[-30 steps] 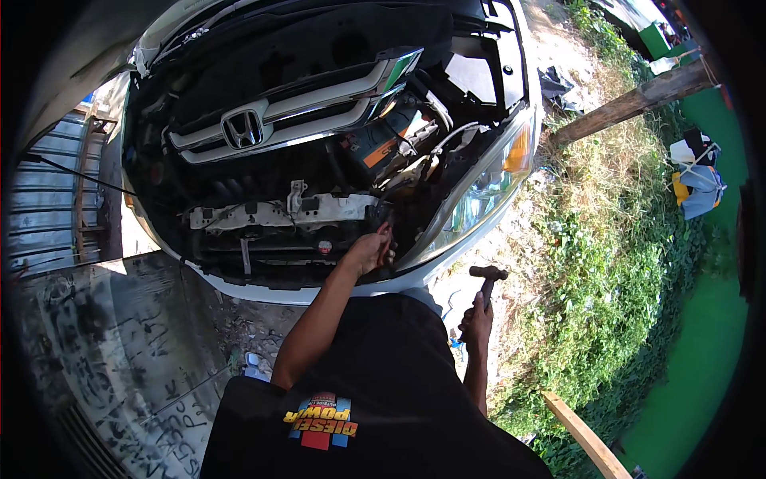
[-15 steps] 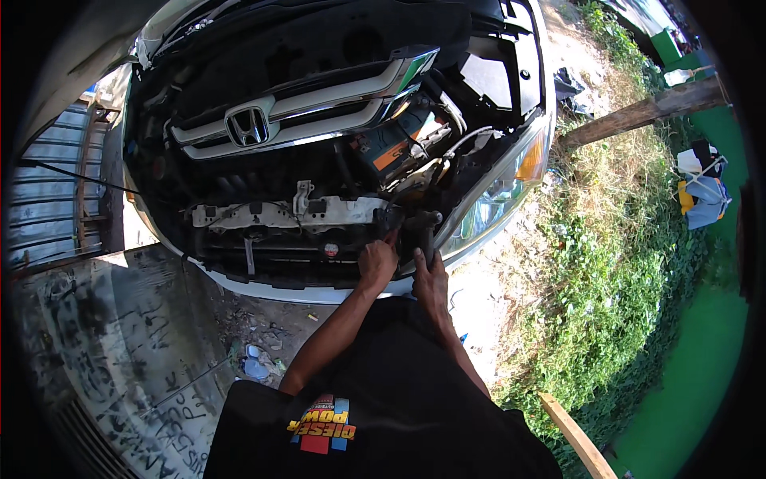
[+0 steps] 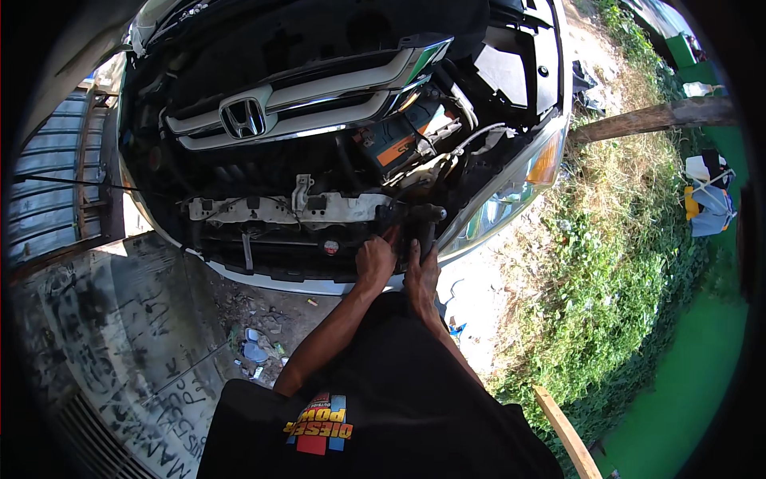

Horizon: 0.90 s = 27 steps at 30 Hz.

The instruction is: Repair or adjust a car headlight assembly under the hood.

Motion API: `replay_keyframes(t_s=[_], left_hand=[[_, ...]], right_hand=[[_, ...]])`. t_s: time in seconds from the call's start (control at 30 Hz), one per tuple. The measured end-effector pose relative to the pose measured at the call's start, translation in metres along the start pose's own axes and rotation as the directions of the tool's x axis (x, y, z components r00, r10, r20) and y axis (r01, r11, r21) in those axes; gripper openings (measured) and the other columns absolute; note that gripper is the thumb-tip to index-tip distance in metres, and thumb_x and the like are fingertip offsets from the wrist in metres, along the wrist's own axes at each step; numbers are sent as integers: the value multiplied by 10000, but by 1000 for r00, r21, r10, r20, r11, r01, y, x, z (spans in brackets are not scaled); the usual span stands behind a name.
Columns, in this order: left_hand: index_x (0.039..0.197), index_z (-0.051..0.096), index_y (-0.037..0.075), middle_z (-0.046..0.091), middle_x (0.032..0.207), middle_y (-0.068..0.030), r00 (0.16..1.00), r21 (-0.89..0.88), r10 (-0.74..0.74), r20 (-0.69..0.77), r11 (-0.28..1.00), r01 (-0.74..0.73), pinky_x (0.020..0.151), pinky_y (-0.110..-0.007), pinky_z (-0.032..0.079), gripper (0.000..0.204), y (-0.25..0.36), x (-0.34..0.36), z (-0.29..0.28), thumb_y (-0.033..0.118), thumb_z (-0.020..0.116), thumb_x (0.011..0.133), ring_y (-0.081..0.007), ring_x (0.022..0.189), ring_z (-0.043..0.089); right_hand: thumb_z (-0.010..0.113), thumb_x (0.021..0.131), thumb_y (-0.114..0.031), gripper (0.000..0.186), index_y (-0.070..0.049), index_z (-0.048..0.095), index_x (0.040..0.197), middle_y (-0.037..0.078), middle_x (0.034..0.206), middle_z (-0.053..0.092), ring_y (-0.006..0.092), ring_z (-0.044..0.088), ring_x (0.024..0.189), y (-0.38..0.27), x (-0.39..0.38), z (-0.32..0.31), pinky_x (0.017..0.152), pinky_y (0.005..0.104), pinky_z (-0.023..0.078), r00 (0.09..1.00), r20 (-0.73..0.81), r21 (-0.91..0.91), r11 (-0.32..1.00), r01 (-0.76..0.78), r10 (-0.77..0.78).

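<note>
My right hand (image 3: pixel 421 274) is wrapped round the handle of a dark, drill-shaped tool (image 3: pixel 421 231) at the car's front, just left of the headlight. The tool's rounded head points toward the headlight; its other end is lost in shadow. Close beside it, my left hand (image 3: pixel 376 262) is closed at the right end of the pale upper crossmember (image 3: pixel 343 207). Something reddish shows by its fingertips, too dark to make out. Both hands are over the front opening, where the bumper cover's upper edge (image 3: pixel 295 285) curves below them.
The grille (image 3: pixel 311 108) lies across the engine bay, with a battery (image 3: pixel 407 144) behind it. The headlight (image 3: pixel 503 207) borders the right. A leaning wooden post (image 3: pixel 654 120) and grass stand farther right; a marked panel (image 3: pixel 112 327) lies left. Litter (image 3: pixel 255 349) is on the ground.
My right hand has shifted slightly left toward my left hand, and the tool's head has turned a little toward the headlight. The left hand stays at the crossmember's end. The whole view has shifted slightly.
</note>
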<state>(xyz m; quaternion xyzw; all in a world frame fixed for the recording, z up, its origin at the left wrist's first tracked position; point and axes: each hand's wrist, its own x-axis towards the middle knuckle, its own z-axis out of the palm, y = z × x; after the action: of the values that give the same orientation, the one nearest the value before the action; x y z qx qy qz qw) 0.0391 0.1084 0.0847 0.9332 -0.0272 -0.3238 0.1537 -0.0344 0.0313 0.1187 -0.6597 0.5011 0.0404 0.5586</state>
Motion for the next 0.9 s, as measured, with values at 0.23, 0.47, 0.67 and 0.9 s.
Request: replay_keyframes(t_s=[0.23,0.47,0.67,0.9], left_hand=[[945,659,-57,676,918,-303,998,-1,-47,53,999,47,790,-483,555,317,-3,-1,-4,249,636,862,-432,902,677],[942,660,-82,668,918,-316,1000,13,9,19,1000,-9,789,-480,556,333,-2,8,-1,240,629,862,-445,885,672],[967,698,-79,657,861,-319,986,125,153,69,979,-161,741,-519,548,375,-12,5,-9,267,595,867,-431,880,672],[1041,630,-47,674,859,-171,754,-510,-1,657,735,447,724,-435,562,369,-24,32,0,285,477,995,-290,814,690]], right_hand=[[462,1002,-435,546,24,465,1300,328,980,643,483,642,891,-14,-10,-14,754,520,475,1000,-24,12,1000,-5,5],[513,1004,-364,440,7,457,1233,130,745,615,199,601,620,-22,-21,-17,524,352,453,920,-384,521,804,288,-82],[516,987,-390,491,33,488,1235,299,841,645,440,661,779,-21,-33,2,678,499,466,993,-106,115,992,54,-42],[515,1008,-321,250,-75,472,1005,-33,584,394,64,372,448,-6,-75,-58,403,246,311,997,-62,481,877,0,34]])
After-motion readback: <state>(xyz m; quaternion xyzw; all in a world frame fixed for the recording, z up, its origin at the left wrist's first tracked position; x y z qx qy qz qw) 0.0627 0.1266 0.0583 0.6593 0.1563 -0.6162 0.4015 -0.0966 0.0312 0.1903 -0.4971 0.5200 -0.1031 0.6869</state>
